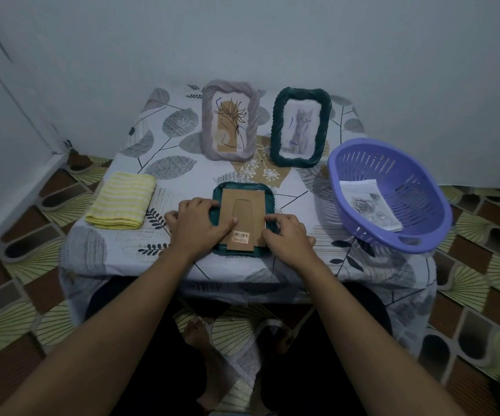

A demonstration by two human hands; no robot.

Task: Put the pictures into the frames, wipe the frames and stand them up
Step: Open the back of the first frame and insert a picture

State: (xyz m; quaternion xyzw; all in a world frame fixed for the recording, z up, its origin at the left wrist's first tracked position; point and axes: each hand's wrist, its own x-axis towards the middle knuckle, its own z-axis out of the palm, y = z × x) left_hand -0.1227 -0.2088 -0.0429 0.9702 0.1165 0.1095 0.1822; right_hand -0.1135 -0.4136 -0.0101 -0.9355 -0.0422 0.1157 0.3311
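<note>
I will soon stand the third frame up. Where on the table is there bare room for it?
The widest bare patch is far left: between the grey frame, the yellow cloth and the edge of the table. A narrow strip separates the face-down frame from the grey one and the dark green frame. The purple basket crowds the right side.

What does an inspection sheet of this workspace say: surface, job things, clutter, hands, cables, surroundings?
Surface: leaf-print tablecloth covers it.
Job's things: grey frame and green frame stand at the back, pictures in; third frame lies face down, brown backing up; yellow cloth folded at left; purple basket at right holds one picture.
Clutter: nothing seen.
Hands: left hand presses flat on the backing; right hand, fingers bent, at its right edge, grip unclear.
Cables: nothing seen.
Surroundings: plain walls, patterned tile floor.
</note>
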